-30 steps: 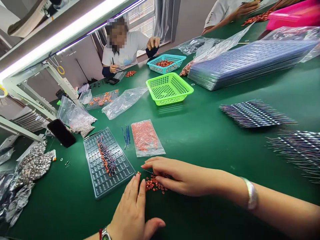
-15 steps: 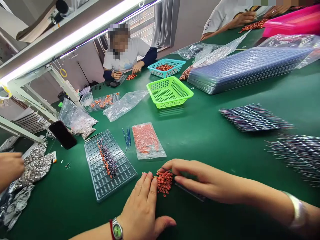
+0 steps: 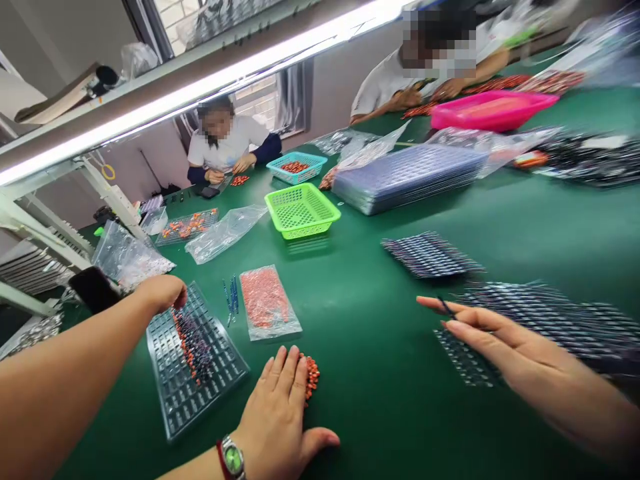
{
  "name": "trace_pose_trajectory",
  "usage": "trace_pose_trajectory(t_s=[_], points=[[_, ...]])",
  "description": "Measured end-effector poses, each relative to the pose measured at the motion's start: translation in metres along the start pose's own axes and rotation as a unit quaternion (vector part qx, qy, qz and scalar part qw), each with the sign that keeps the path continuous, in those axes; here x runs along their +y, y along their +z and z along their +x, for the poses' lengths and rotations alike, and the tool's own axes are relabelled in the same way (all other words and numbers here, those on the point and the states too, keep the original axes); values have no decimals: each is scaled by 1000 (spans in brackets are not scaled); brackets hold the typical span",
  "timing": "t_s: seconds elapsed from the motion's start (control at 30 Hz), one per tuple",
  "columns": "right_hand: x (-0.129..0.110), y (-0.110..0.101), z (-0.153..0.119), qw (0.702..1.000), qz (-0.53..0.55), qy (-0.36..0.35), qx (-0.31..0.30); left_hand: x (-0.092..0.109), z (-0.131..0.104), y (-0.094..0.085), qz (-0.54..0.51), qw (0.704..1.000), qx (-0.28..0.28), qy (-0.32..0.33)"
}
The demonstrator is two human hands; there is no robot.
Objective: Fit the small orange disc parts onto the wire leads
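Note:
My left hand (image 3: 283, 407) lies flat on the green table, fingers spread, its fingertips at the edge of a small pile of orange-red pieces (image 3: 311, 379). At the right, my right hand (image 3: 505, 333) holds a thin dark piece (image 3: 447, 308) between thumb and fingers, slightly blurred. Just under and beyond it lie bundles of dark striped strips (image 3: 530, 307). Further back sits another bundle (image 3: 430, 255). Left of the pile is a flat bag of pink-orange pieces (image 3: 265, 300), with several blue strips (image 3: 231, 300) beside it.
Another person's arm (image 3: 90, 360) reaches in from the left over a clear tray (image 3: 220, 363) holding orange-tipped strips. A green basket (image 3: 303, 212), a blue basket (image 3: 296, 177), a pink tray (image 3: 490, 110) and stacked clear trays (image 3: 407, 177) stand further back. Two people sit beyond.
The view has turned right. My right hand has left the orange-red pile for the dark bundles at the right. The other person's arm has reached over the clear tray. My left hand stays by the pile.

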State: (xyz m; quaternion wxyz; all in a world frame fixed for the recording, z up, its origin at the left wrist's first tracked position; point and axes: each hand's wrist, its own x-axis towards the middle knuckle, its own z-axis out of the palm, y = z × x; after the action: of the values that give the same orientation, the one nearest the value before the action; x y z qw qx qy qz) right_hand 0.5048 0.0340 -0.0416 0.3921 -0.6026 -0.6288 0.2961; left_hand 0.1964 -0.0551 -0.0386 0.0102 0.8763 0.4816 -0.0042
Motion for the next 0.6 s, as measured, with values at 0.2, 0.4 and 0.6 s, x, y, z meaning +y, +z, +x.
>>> trace_pose_trajectory(t_s=[0.2,0.4,0.6], points=[[4,-2,-4,998,-29,-8,46,-20,14,23,47,988,122,81],[-5,-4,11,988,-135,-50,54,-29,32,23,70,976,166,119],[8,8,32,985,-170,-38,-15,-33,21,19,73,972,184,127]])
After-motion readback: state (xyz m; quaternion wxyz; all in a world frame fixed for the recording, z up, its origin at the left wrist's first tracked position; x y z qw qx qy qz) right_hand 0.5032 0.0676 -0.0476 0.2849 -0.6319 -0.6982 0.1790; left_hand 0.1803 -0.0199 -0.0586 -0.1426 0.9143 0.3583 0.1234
